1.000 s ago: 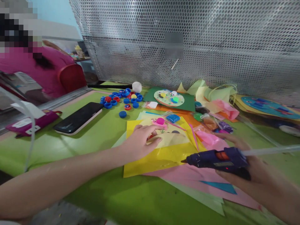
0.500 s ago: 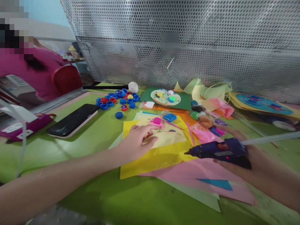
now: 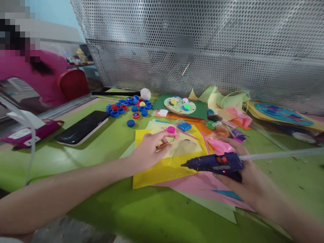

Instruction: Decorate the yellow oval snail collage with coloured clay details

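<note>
My left hand [image 3: 149, 150] rests on a cream paper piece [image 3: 188, 147], thumb and index finger apart. Pink bits and a bright pink round piece [image 3: 171, 130] lie by its fingertips. Under the cream piece is a yellow sheet [image 3: 149, 177]. My right hand [image 3: 253, 180] is wrapped round a dark blue hot glue gun [image 3: 210, 163]. A long clear glue stick [image 3: 278, 154] juts from the gun's back, and a red light glows on its side. The nozzle points left, over the yellow sheet. Part of the cream piece is hidden by my left hand.
Bottle caps [image 3: 120, 111], mostly blue, lie behind my left hand. A black phone [image 3: 82, 128] and purple pouch [image 3: 35, 133] are at left. Decorated discs lie on a green card [image 3: 199, 109] and at right. Small colored packets surround the sheets. A perforated metal panel [image 3: 152, 44] stands behind.
My right hand has brought the glue gun leftward, so its nozzle is over the yellow sheet and nearer my left hand. The left hand keeps its place on the cream paper.
</note>
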Demonstrator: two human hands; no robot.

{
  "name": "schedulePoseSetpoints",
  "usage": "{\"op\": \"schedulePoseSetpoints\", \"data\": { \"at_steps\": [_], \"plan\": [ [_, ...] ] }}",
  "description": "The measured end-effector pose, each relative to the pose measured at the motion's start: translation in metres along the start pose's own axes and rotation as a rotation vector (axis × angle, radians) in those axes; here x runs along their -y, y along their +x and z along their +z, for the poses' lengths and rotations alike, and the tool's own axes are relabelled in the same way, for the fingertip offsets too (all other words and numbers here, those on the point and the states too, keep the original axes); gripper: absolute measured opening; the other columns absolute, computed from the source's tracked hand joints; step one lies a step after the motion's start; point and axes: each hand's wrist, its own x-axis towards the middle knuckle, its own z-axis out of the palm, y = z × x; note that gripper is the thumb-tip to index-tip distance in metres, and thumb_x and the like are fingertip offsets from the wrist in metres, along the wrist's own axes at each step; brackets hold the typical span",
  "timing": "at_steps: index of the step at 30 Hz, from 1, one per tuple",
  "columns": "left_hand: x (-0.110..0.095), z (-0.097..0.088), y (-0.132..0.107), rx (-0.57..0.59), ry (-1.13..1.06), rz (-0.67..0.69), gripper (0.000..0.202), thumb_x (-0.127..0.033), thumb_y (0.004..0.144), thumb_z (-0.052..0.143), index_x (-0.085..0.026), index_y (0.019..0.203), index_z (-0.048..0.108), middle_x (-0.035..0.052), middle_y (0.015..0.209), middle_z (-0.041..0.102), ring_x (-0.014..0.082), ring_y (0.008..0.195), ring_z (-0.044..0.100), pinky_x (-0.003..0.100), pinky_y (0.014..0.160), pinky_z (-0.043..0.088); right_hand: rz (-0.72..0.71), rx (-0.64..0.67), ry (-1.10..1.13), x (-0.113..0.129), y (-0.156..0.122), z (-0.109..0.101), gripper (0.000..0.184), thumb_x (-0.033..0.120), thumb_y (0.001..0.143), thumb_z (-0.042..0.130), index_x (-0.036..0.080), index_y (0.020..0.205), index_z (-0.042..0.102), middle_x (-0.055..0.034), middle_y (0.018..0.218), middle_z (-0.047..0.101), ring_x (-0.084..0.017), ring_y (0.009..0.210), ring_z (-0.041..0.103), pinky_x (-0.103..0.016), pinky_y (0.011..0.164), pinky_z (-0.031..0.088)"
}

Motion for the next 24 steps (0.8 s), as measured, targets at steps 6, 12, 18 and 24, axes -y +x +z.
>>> {"op": "schedulePoseSetpoints", "data": {
  "at_steps": [6, 12, 18, 24],
  "plan": [
    [-0.005, -0.002, -0.002, 0.000, -0.012, -0.036, 0.031, -0.022, 0.083, 0.050, -0.023, 0.114, 0.054, -0.0008, 0.081, 0.063, 0.0164, 0.076, 0.058, 0.031, 0.074, 0.043, 0.036, 0.063, -0.032, 0.008, 0.004, -0.005, 0.065, 0.046, 0.078, 0.046, 0.023, 0.132, 0.019, -0.0127, 0.122, 0.052, -0.030, 0.110, 0.051, -0.044, 0.085, 0.045],
    [-0.002, -0.002, -0.004, -0.017, 0.018, 0.005, 0.027, -0.023, 0.084, 0.048, -0.023, 0.110, 0.056, -0.0007, 0.082, 0.063, 0.0180, 0.083, 0.058, 0.037, 0.087, 0.037, 0.141, 0.073, -0.114, 0.007, 0.004, -0.010, 0.056, 0.043, 0.080, 0.043, 0.025, 0.129, 0.025, -0.0144, 0.120, 0.053, -0.034, 0.097, 0.059, -0.046, 0.078, 0.047],
    [0.002, 0.001, -0.001, -0.017, 0.032, 0.008, 0.026, -0.023, 0.084, 0.050, -0.023, 0.109, 0.056, -0.0007, 0.080, 0.062, 0.0172, 0.079, 0.057, 0.034, 0.081, 0.040, -0.040, -0.014, -0.098, 0.007, 0.000, -0.004, 0.065, 0.043, 0.079, 0.047, 0.025, 0.135, 0.019, -0.0137, 0.133, 0.041, -0.032, 0.109, 0.052, -0.044, 0.081, 0.048],
    [0.002, 0.003, 0.000, -0.010, 0.034, -0.001, 0.026, -0.025, 0.085, 0.049, -0.023, 0.110, 0.055, -0.0006, 0.081, 0.062, 0.0173, 0.079, 0.057, 0.034, 0.080, 0.040, -0.172, 0.122, -0.030, 0.018, -0.002, 0.009, 0.063, 0.041, 0.081, 0.047, 0.021, 0.133, 0.017, -0.0061, 0.091, 0.066, -0.024, 0.073, 0.066, -0.031, 0.055, 0.053]
  ]
}}
